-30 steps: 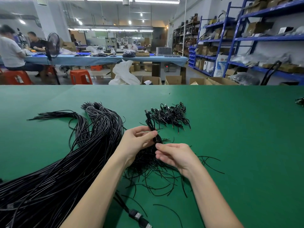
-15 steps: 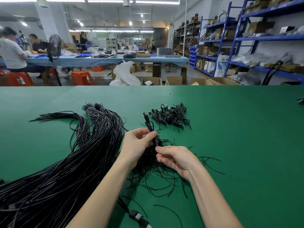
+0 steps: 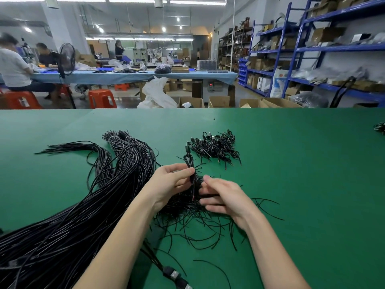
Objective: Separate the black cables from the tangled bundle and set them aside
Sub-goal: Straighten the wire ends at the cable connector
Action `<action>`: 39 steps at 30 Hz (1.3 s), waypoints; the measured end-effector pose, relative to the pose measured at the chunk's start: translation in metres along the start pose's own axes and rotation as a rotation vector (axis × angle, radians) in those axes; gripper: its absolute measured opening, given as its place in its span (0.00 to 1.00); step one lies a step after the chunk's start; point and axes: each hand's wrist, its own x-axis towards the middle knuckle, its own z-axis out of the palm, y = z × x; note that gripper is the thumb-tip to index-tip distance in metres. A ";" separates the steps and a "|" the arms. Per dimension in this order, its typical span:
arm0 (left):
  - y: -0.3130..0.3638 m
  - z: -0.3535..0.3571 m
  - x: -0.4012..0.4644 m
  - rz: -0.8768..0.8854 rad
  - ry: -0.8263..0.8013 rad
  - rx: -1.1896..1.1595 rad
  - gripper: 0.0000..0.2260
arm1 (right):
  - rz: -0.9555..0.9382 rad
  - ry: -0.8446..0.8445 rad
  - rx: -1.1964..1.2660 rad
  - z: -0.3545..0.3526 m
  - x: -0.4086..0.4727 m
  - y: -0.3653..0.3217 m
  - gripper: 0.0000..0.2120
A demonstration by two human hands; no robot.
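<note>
Green table [image 3: 291,163] in a workshop: short black cables being pulled out of a tangle

Left hand [image 3: 170,184] pinches a few upright cables [image 3: 188,159], their long axis pointing to the far edge; right hand [image 3: 223,197], fingers loosely curled, touches the tangled bundle [image 3: 187,207] directly below, the nearer hand to it. The set-aside pile [image 3: 214,146] lies beyond, toward the far edge

I see bright, even light from the ceiling tube lights [image 3: 166,0], which glare white. Shadows under my hands on the green counter [image 3: 291,163] are soft. Shelving [image 3: 295,49] bows at the right edge; the background workers look slightly soft.
</note>
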 end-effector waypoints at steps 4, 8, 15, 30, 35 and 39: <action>0.003 0.002 -0.004 -0.108 -0.091 0.004 0.04 | -0.249 0.058 0.043 0.001 0.002 0.000 0.06; 0.004 0.000 -0.005 -0.141 -0.137 0.047 0.11 | -0.377 0.121 -0.095 0.004 0.003 -0.002 0.03; -0.001 -0.001 -0.005 -0.002 -0.211 0.049 0.08 | -0.217 0.076 0.064 0.006 0.003 -0.002 0.07; 0.000 -0.002 -0.007 0.006 -0.204 0.153 0.07 | -0.027 -0.032 0.157 0.004 0.001 -0.007 0.03; 0.003 0.002 -0.007 -0.056 -0.204 0.070 0.08 | -0.417 0.226 -0.362 -0.001 0.002 -0.005 0.04; 0.004 0.002 -0.007 -0.079 -0.187 0.035 0.06 | -0.570 0.262 -0.409 0.005 0.000 -0.003 0.05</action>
